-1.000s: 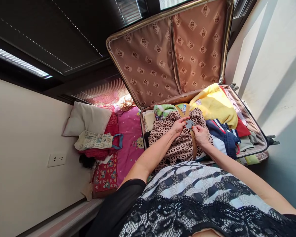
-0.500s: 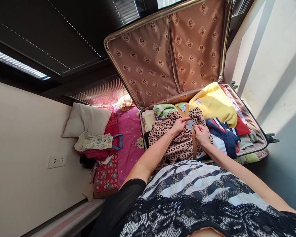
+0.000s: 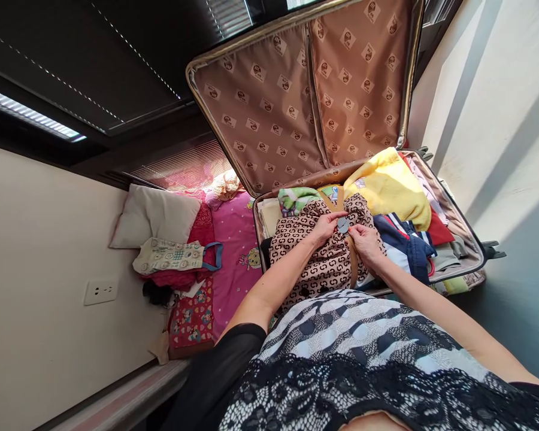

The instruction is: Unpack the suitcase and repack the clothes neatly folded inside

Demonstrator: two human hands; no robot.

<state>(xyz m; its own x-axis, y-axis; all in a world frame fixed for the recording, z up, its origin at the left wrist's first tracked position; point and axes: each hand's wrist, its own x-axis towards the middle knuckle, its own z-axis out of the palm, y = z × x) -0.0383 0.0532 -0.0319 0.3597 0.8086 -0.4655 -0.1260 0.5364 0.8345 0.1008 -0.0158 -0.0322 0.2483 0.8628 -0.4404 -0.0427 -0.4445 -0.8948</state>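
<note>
A round grey buckle (image 3: 343, 225) sits on the tan luggage straps (image 3: 352, 263) that cross over the packed clothes. My left hand (image 3: 327, 227) pinches its upper left edge. From the lower right, my right hand (image 3: 365, 242) grips the buckle's other side with thumb and fingers. Beneath both hands lies a folded garment with a brown-black letter pattern (image 3: 296, 248). All of this is inside an open suitcase (image 3: 469, 251).
The suitcase lid (image 3: 269, 114) stands raised at the back. Yellow cloth (image 3: 386, 185) and navy clothing (image 3: 413, 251) lie on the right side. To the left are a pillow (image 3: 157, 215), a small bag (image 3: 173, 255) and a pink bedsheet (image 3: 233, 239). A wall rises on either side.
The buckle's two grey parts, offset from each other before, now meet in a round disc with a line across it. Both hands have stayed at the buckle.
</note>
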